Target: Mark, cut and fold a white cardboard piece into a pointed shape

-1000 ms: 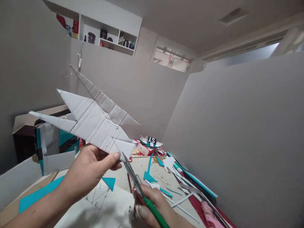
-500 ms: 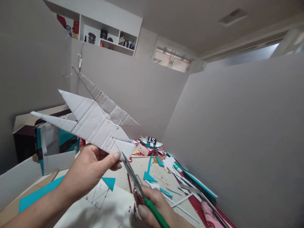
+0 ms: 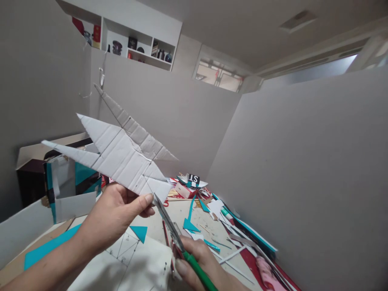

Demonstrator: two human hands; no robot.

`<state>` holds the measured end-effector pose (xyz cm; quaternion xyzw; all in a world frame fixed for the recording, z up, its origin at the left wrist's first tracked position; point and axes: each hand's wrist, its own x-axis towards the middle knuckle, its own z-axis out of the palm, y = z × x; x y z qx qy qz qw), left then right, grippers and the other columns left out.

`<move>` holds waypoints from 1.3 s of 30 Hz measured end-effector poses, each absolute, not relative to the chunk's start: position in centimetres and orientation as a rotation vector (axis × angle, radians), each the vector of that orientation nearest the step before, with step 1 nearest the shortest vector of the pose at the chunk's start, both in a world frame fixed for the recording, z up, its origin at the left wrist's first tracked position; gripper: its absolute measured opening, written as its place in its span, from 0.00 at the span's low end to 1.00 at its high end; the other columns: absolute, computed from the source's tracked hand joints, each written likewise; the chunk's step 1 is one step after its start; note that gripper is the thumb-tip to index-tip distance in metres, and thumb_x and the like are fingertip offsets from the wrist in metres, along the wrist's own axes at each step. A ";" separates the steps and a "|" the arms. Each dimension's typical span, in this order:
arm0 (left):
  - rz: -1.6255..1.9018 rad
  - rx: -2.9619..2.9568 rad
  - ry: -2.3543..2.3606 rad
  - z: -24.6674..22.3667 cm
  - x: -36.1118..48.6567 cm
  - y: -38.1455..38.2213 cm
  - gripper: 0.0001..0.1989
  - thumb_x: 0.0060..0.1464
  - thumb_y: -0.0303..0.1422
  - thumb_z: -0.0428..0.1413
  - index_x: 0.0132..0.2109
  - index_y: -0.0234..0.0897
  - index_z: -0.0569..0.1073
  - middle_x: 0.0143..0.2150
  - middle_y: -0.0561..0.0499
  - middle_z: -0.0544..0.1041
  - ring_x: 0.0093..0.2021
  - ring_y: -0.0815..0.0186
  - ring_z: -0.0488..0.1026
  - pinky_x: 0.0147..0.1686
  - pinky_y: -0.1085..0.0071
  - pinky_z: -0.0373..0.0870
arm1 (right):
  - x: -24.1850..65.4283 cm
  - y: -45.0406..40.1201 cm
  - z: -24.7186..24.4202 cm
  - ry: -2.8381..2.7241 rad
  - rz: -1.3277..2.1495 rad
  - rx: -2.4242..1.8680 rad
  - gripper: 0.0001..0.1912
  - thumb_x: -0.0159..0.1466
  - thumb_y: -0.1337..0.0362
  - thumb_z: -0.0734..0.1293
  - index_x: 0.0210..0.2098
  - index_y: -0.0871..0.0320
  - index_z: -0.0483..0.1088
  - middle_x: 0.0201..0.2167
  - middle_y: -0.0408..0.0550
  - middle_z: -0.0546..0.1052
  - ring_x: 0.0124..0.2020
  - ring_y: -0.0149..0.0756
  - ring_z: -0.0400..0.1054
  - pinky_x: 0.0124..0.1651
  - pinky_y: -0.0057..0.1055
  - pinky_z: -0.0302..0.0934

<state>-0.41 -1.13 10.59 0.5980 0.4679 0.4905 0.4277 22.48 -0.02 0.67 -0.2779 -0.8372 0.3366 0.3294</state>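
Note:
My left hand [image 3: 127, 206] pinches the lower edge of a white cardboard cutout [image 3: 121, 151] between thumb and fingers. The cutout has long pointed arms, pencil lines and creases, and one arm folds up behind the rest. In my right hand [image 3: 203, 258] is a pair of scissors [image 3: 171, 226] with green handles. Their blades point up and left, with the tips at the cutout's lower right corner, close to my left thumb. Beneath my hands lies a white sheet [image 3: 145, 262] with drawn lines and marks. A teal triangle [image 3: 140, 233] rests on it.
Cardboard boxes and panels in white, teal and black [image 3: 69, 182] stand at the left. Teal and white scraps [image 3: 190, 224] and narrow strips litter the table to the right. A heap of cut pieces [image 3: 190, 182] lies at the back, against grey walls [image 3: 273, 161].
The cutout's far points have shifted very slightly right. Both hands and the scissors stay almost where they were.

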 end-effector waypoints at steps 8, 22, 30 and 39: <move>1.226 1.503 1.169 10.7 -0.4 -1.2 0.10 0.52 0.39 0.61 0.28 0.38 0.80 0.27 0.50 0.83 0.30 0.62 0.79 0.33 0.71 0.72 | 22.7 0.0 0.2 -2.182 0.928 -0.752 0.17 0.65 0.50 0.61 0.32 0.58 0.63 0.20 0.38 0.58 0.22 0.29 0.51 0.26 0.26 0.50; 1.240 1.458 1.144 10.7 -0.5 -1.2 0.09 0.50 0.38 0.61 0.28 0.37 0.79 0.26 0.49 0.83 0.30 0.61 0.78 0.32 0.70 0.73 | 22.8 0.1 -0.2 -2.189 0.825 -0.766 0.18 0.65 0.49 0.60 0.29 0.57 0.62 0.19 0.38 0.57 0.21 0.28 0.51 0.24 0.25 0.49; 1.287 1.555 1.187 11.0 -1.3 -1.0 0.13 0.52 0.43 0.60 0.30 0.37 0.79 0.29 0.49 0.83 0.33 0.59 0.79 0.36 0.68 0.74 | 22.8 -0.2 0.1 -2.208 0.823 -0.827 0.23 0.65 0.44 0.59 0.28 0.57 0.62 0.19 0.38 0.56 0.21 0.29 0.50 0.23 0.26 0.49; 1.398 1.537 1.155 10.9 -1.1 -1.2 0.13 0.53 0.42 0.60 0.26 0.39 0.79 0.29 0.50 0.82 0.33 0.59 0.78 0.35 0.69 0.73 | 22.6 0.1 -0.1 -2.236 0.792 -0.736 0.20 0.64 0.46 0.60 0.32 0.58 0.64 0.20 0.38 0.58 0.21 0.29 0.52 0.23 0.26 0.48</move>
